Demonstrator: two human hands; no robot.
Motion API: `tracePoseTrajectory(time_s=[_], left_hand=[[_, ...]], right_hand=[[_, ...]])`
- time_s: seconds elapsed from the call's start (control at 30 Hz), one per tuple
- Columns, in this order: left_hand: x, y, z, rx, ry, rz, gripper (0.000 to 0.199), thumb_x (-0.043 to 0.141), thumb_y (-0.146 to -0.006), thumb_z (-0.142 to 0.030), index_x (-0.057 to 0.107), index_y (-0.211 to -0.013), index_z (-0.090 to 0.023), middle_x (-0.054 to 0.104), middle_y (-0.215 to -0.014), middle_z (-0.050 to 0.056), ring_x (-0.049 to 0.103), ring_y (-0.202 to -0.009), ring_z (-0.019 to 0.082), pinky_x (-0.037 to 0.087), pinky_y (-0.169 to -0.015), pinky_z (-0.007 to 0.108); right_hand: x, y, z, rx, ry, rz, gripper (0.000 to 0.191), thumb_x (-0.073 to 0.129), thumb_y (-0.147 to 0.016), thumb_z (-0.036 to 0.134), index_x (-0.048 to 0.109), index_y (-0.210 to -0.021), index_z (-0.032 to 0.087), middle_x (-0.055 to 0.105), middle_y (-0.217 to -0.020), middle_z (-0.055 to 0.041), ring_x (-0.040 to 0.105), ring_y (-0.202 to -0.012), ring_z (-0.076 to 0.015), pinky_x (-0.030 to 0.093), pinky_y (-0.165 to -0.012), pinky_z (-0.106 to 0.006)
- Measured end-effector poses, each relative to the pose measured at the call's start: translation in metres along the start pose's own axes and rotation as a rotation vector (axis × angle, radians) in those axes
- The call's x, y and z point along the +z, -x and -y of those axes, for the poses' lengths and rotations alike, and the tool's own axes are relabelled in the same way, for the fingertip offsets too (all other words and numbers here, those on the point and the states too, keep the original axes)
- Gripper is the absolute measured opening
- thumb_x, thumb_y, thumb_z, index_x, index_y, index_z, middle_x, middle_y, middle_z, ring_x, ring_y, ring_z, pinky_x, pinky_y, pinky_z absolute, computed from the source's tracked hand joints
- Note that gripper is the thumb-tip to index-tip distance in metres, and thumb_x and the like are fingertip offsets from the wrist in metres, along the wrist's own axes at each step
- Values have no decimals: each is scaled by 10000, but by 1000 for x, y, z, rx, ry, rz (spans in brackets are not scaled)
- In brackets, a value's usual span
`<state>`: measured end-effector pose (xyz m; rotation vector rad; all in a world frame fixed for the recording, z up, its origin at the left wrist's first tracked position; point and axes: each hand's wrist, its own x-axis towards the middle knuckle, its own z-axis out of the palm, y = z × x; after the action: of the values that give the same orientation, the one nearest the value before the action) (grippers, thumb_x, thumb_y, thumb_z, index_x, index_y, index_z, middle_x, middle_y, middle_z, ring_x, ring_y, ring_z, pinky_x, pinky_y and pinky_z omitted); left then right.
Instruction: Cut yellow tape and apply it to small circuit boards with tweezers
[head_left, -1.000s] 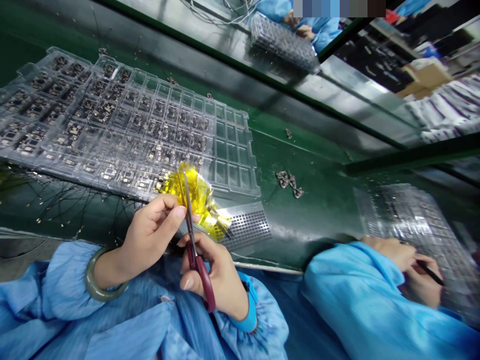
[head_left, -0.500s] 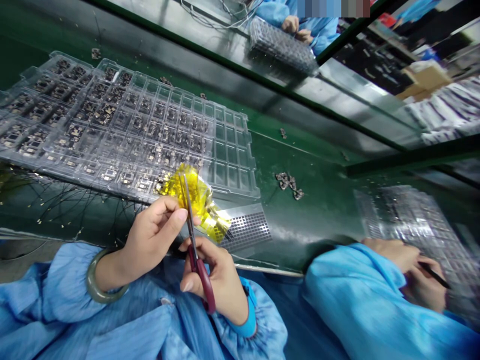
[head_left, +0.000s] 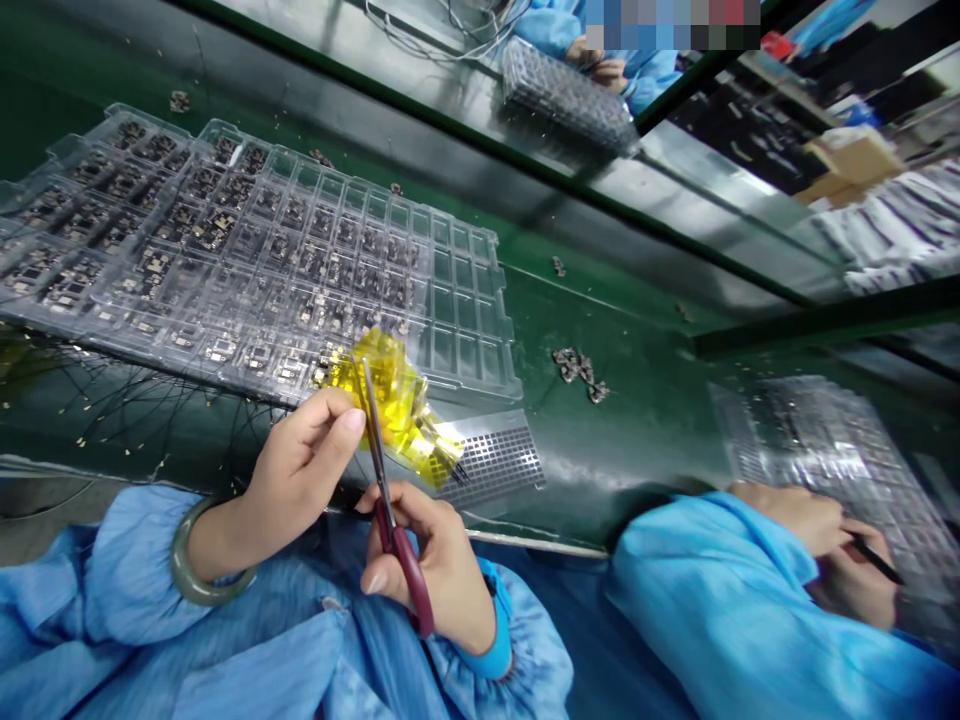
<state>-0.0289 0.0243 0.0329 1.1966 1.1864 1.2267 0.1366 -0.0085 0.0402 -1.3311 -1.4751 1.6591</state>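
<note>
Maroon-hdl'd scissors point(head_left: 385, 522), metal blades slightly apart, angled fwd, tips over crumpled, shiny yel. film point(head_left: 394, 388)

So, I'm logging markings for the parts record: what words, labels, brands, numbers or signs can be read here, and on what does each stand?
No text can be read.
Circuit boards: too small and blurred to tell any print.
Scissors: no lettering can be made out.
Yellow film: none legible.
Gridded sheet: a dark grid pattern, no readable characters.
Cardboard box in the background: too blurred to tell.
</note>
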Motion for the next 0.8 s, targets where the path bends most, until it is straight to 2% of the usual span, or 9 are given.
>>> tracePoseTrajectory(time_s=[0.2,0.4,0.6,0.8], left_hand=[[0,1,2,66,-73,11,249,464,-993,-342,535,-798,-205,535,-699,-17,531,-650,127,422,-584,240],[3,2,0,122,-23,108,238,443,-1007,-276,474,-781,-207,507,-712,-39,505,-627,89,417,-599,205],[5,2,2,141,10,113,233,435,-1014,-247,458,-785,-208,464,-688,-64,479,-565,53,401,-564,173],[7,4,3,117,24,118,235,446,-1011,-275,478,-789,-204,491,-711,-48,512,-609,66,426,-593,183]], right_hand=[[4,-2,-6,-6,-63,2,659,775,-596,734,636,-896,164,558,-538,38,459,-482,-113,389,-493,-236],[5,-7,-4,-78,-109,9,730,736,-596,778,624,-939,143,585,-592,5,487,-519,-126,412,-503,-242],[5,-6,-7,-40,-151,-2,698,780,-582,736,639,-909,137,560,-544,22,458,-479,-107,380,-489,-234],[7,-6,-8,-29,-180,-18,714,778,-569,745,637,-918,139,573,-574,17,461,-491,-106,378,-498,-234]])
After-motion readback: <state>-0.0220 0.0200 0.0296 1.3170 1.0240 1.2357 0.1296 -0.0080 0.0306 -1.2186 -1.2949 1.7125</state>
